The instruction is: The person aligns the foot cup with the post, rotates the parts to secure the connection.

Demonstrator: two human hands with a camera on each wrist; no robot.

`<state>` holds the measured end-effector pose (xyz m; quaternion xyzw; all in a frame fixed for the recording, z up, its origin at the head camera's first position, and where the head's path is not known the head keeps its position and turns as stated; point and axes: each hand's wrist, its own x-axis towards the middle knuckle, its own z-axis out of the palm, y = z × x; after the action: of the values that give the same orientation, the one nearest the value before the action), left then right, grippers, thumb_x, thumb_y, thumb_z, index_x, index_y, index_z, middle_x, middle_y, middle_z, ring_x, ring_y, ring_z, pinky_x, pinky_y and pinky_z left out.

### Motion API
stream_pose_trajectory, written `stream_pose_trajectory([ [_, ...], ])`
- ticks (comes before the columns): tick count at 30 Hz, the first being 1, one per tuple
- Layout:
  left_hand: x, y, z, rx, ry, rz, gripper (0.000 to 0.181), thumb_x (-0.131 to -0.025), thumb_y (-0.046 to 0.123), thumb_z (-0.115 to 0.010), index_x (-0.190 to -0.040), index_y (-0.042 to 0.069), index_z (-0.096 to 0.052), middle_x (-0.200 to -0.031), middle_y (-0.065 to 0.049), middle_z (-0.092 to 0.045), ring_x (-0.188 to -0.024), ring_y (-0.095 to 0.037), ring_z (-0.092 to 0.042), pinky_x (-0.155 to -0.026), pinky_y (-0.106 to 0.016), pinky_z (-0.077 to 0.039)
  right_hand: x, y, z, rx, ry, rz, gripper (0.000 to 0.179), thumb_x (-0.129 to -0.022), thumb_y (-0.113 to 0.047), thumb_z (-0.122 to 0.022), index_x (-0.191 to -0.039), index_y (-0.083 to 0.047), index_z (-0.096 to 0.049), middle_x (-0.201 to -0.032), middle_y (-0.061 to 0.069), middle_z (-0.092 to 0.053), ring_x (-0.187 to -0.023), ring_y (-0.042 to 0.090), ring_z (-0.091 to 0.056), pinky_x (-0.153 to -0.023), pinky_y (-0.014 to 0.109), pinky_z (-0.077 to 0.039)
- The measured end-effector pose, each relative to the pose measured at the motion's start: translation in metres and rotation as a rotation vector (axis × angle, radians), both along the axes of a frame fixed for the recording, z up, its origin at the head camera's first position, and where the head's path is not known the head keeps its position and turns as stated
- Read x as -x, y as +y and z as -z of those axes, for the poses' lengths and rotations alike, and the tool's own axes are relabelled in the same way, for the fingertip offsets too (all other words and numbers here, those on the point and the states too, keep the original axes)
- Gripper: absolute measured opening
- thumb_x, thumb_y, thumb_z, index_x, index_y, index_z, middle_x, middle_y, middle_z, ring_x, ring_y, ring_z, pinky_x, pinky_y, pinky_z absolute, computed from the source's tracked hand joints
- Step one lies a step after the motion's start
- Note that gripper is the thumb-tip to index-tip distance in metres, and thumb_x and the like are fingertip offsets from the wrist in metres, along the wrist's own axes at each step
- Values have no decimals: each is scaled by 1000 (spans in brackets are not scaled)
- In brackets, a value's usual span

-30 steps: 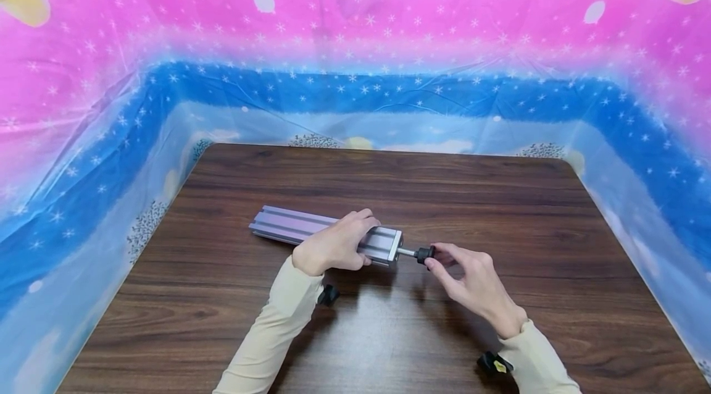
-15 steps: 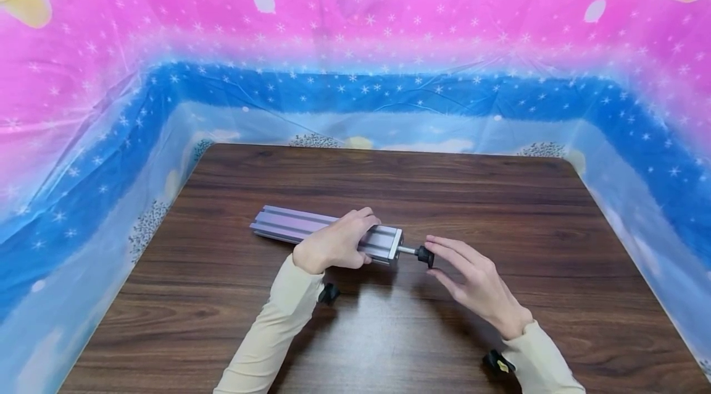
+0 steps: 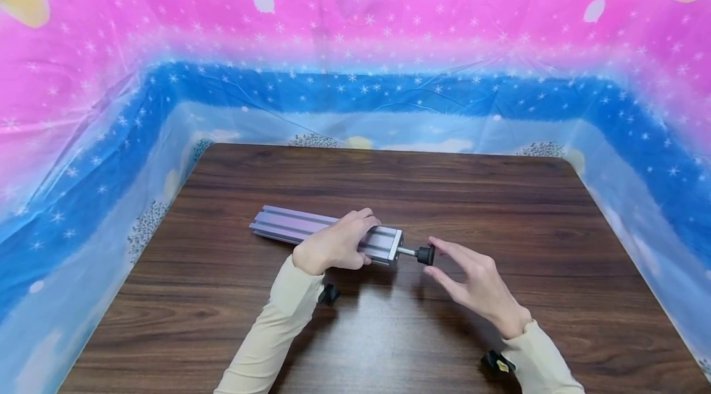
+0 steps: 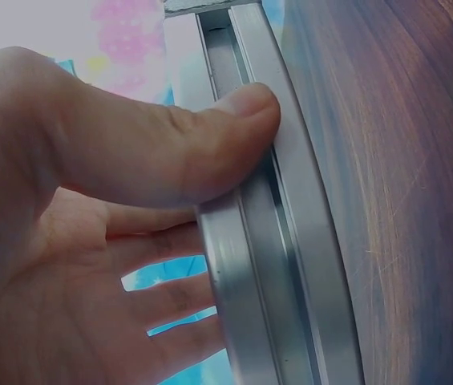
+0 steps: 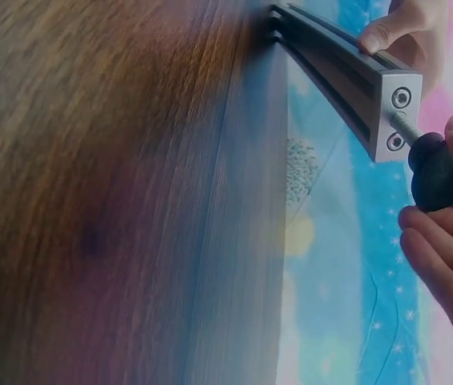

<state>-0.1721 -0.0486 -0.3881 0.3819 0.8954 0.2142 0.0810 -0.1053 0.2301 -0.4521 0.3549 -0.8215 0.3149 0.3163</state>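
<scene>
A silver aluminium extrusion [image 3: 297, 223] with slots along its length lies across the table. My left hand [image 3: 336, 241] grips it near its right end; in the left wrist view the thumb [image 4: 246, 132] presses along the slot, and the other fingers go behind the extrusion. A threaded rod [image 3: 407, 251] sticks out of the end plate [image 5: 386, 120], which has two visible screws. On the rod's outer end is a round black knob-like foot [image 3: 425, 255]. My right hand [image 3: 479, 283] is spread around this foot, fingers above and thumb below, fairly straight; firm contact is hard to tell.
The dark wood-grain table [image 3: 250, 332] has rounded far corners. A pink and blue patterned cloth [image 3: 383, 91] hangs around its back and sides. Black wrist devices [image 3: 329, 294] show beside both cream sleeves [image 3: 272, 326].
A second ago my right hand pinched the black foot; its fingers then loosened and spread, and they stay spread around it now. My left hand and the extrusion have kept their place.
</scene>
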Motion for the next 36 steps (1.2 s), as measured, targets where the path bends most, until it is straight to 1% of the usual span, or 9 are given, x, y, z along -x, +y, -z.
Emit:
stream_pose_trajectory([
  [4,-1,1,-1,5,5,-1,52,-75,5,-82,-122,-1,-62,-100,-7,-52,-92,-21,-47,-83,-34,-44,-3,1,0,-18,-84,53,47,-86,-21,-81,-127,-3,-69,-108,10,-77,-89,19,-76,-79,26,-58],
  [7,-1,2,-1,20,5,-3,52,-75,5,-81,-123,-1,-62,-102,-7,-53,-92,-22,-47,-83,-34,-43,-4,1,-1,-25,-141,86,46,-80,-13,-84,-122,-1,-70,-99,6,-78,-81,14,-75,-75,27,-58],
  [15,0,2,0,30,-5,-6,53,-77,6,-80,-125,-1,-62,-104,-6,-53,-94,-22,-48,-84,-34,-43,-3,-2,0,-4,-177,130,30,-83,-7,-79,-112,-2,-74,-90,1,-79,-72,6,-73,-66,22,-57],
  [18,-1,2,-1,32,-14,-12,53,-77,6,-81,-126,0,-61,-104,-5,-53,-95,-21,-48,-85,-34,-44,-4,-2,-1,-14,-209,140,37,-84,-9,-79,-120,-2,-71,-93,2,-79,-74,8,-74,-67,24,-58],
  [21,-1,2,-2,34,-25,-21,53,-77,7,-81,-126,0,-61,-104,-5,-52,-95,-21,-48,-86,-34,-44,-7,-1,-3,-31,-240,137,53,-84,-15,-81,-133,-5,-64,-106,5,-77,-84,12,-74,-76,25,-58],
  [24,-1,2,-3,31,-26,-22,53,-77,7,-81,-126,0,-61,-103,-5,-53,-95,-21,-49,-86,-34,-44,-8,0,-4,-30,-199,88,64,-82,-22,-84,-139,-7,-60,-123,10,-72,-103,19,-72,-93,21,-52],
  [28,-1,1,-2,25,-20,-19,53,-76,6,-81,-125,0,-61,-102,-5,-53,-95,-20,-49,-86,-34,-45,-5,0,-3,-8,-71,-13,56,-89,-29,-79,-136,-4,-62,-129,15,-67,-116,27,-66,-108,17,-42],
  [32,-1,1,-1,19,-13,-15,54,-75,7,-82,-124,0,-61,-102,-5,-53,-94,-20,-50,-86,-34,-45,-2,-2,-4,13,16,-52,44,-97,-32,-68,-129,-1,-66,-125,15,-69,-112,27,-68,-107,17,-42],
  [36,-1,1,-1,20,-10,-13,54,-75,7,-81,-125,0,-61,-103,-5,-54,-95,-20,-50,-87,-34,-45,-2,-2,-4,27,34,-43,43,-99,-33,-65,-126,0,-68,-121,14,-71,-106,27,-70,-104,16,-44],
])
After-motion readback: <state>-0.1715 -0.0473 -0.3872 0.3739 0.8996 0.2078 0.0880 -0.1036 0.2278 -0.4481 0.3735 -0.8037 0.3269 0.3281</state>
